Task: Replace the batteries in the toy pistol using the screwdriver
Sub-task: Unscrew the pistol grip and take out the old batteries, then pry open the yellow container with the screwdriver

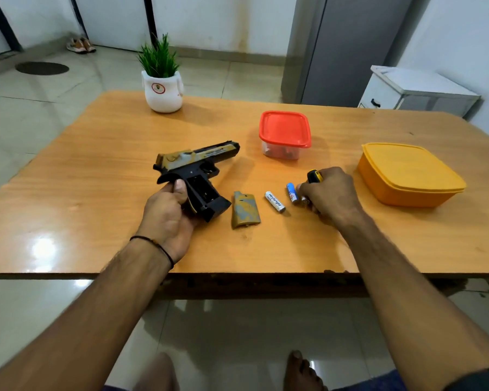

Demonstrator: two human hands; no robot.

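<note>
The toy pistol (198,165) is gripped by the left hand (167,213) on a shiny wooden table (96,153). A battery (305,200) is pinched by the right hand (329,193). A yellow box (407,173) is seen to its right, and pale floor tiles (40,103) beyond.

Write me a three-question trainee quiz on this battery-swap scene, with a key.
1. True or false: the battery cover lies on the table, detached from the toy pistol.
2. The left hand grips: A) the toy pistol B) the battery cover C) the table edge.
3. Fill in: between the battery cover and the right hand lie a white battery and a ___ one.
Key: 1 true; 2 A; 3 blue battery.
</note>
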